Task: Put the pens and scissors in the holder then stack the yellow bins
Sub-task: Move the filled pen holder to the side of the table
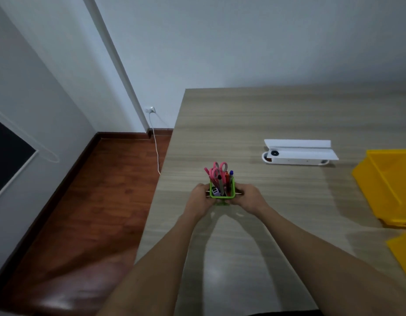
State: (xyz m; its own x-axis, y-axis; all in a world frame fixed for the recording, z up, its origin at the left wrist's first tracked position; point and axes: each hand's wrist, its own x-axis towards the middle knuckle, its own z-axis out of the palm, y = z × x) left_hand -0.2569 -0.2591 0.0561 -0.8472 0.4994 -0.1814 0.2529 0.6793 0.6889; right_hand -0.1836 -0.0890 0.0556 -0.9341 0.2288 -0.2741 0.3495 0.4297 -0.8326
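A small green holder point(222, 197) sits between both my hands above the wooden table point(265, 115), near its left edge. Pink-handled scissors point(218, 169) and several pens point(229, 179) stand upright in it. My left hand point(201, 199) grips the holder's left side and my right hand point(250, 198) grips its right side. Yellow bins point(388, 185) lie at the table's right edge, one set inside or against another. Part of another yellow bin point(404, 252) shows lower right, cut off by the frame.
A white open case point(297, 152) lies on the table behind and to the right of the holder. The table's left edge drops to a red-brown wood floor point(95, 201). A white cable point(155, 142) hangs from a wall socket.
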